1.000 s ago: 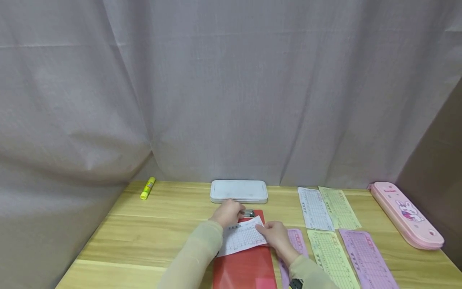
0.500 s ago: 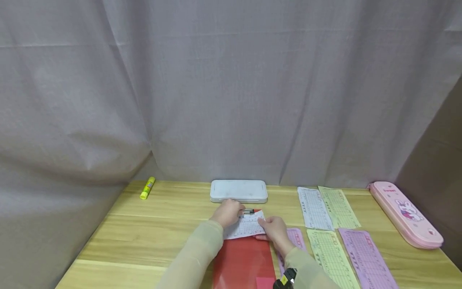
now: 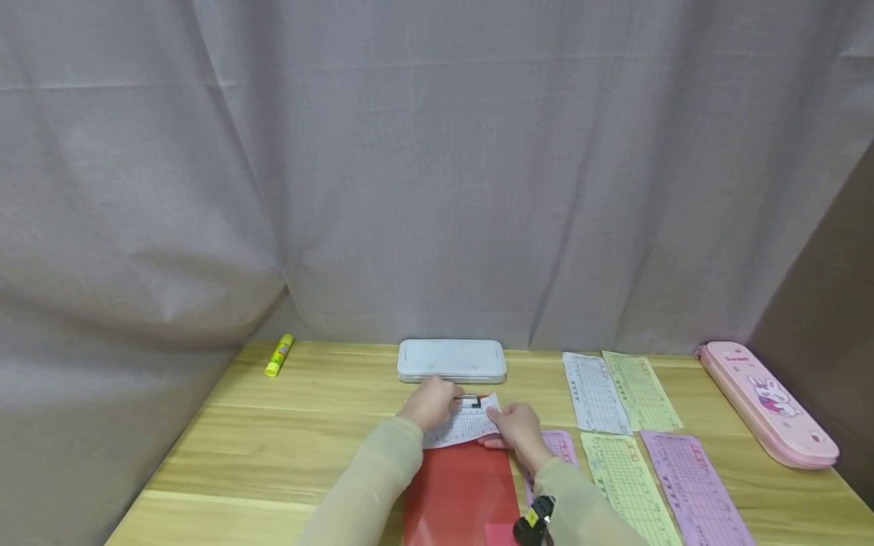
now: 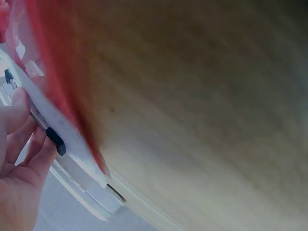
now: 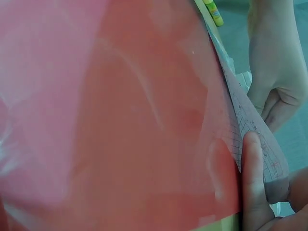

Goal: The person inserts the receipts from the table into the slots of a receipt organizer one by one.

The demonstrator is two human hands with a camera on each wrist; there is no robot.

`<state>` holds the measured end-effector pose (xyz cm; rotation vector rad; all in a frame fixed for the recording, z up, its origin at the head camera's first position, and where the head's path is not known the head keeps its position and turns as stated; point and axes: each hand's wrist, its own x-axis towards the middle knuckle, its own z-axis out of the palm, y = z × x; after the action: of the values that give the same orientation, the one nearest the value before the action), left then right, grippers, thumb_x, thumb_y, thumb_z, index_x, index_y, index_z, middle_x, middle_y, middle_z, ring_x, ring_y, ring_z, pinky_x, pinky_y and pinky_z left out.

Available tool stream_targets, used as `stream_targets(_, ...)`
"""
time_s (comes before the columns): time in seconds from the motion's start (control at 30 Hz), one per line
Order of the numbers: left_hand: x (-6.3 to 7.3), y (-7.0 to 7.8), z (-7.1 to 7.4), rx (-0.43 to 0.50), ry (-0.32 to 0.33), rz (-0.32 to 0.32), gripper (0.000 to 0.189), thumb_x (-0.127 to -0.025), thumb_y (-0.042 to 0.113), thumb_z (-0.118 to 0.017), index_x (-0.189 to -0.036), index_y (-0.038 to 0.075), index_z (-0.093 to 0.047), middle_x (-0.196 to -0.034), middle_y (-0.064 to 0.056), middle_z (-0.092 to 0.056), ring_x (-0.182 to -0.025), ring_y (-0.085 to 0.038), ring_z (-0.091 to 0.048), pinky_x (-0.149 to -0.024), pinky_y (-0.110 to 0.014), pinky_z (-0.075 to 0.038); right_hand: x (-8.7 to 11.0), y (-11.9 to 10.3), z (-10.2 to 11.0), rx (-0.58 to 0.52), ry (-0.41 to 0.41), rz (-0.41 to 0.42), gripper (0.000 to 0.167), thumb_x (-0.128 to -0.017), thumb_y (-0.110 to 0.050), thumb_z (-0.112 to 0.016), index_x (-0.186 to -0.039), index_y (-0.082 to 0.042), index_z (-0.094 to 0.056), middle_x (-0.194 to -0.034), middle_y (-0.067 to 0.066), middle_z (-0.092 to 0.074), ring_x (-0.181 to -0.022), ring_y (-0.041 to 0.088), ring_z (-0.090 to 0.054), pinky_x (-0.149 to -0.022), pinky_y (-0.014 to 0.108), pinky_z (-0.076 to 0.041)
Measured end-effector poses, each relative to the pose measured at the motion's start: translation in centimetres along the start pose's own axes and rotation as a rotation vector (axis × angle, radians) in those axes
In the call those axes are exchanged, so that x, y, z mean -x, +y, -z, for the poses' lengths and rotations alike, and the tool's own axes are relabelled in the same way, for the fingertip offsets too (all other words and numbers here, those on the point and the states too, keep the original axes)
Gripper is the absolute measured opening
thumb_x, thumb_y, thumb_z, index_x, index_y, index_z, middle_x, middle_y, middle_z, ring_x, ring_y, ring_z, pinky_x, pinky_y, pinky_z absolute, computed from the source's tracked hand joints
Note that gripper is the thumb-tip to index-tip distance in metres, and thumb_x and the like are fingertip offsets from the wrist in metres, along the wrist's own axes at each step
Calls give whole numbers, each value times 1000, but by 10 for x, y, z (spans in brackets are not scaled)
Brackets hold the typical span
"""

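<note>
A red clipboard (image 3: pixel 460 489) lies in the lower middle of the head view, with a metal clip (image 3: pixel 473 400) at its far end. My left hand (image 3: pixel 432 403) grips that clip; in the left wrist view the thumb presses it from one side and the fingers from the other, near a black tip (image 4: pixel 56 141). A white printed slip (image 3: pixel 459 428) lies across the board's far end, its top edge at the clip. My right hand (image 3: pixel 520 434) pinches the slip's right side between thumb and fingers, beside the board's right edge.
Behind the clipboard sits a white flat case (image 3: pixel 451 359). To the right lie a white slip (image 3: pixel 596 394), green slips (image 3: pixel 631 485) and purple slips (image 3: pixel 696 485). A pink pencil case (image 3: pixel 768 402) lies far right, a yellow glue stick (image 3: pixel 279 355) at the back left. A grey curtain (image 3: pixel 437 167) hangs behind.
My right hand has carried the white slip away from me, up to the clip, and straightened it. The clip now overlaps the slip's top edge. My left hand has stayed at the clip.
</note>
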<state>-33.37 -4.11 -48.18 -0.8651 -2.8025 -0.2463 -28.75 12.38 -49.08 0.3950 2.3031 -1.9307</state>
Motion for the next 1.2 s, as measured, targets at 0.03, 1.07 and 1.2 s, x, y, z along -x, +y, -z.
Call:
stream_targets(0.03,0,0,0,-1,3,0,10,-82,13,-72,-91,16,-75,-85,3,-72,-83,-14,-68,-74,-28,-54,0,0,0,3,1,0,18,-95,-9,-53,-87,7,-48,-73,16,-58,-49,19,-65,-49,27,-56)
stream_targets(1.07,0,-4,3,95,-20,34,22,-80,21,-76,-101,13,-75,-96,2,-73,-92,-13,-67,-82,-26,-53,5,-10,26,395,-21,109,12,-85,-9,-64,-81,2,-65,-52,3,-56,-42,8,-50,-40,18,-43)
stream_targets(1.2,0,-4,2,96,-13,25,22,-80,20,-76,-100,13,-75,-95,2,-73,-92,-13,-67,-82,-26,-53,7,-11,31,388,-16,129,11,-82,-8,-65,-78,2,-66,-53,3,-57,-42,9,-51,-40,18,-43)
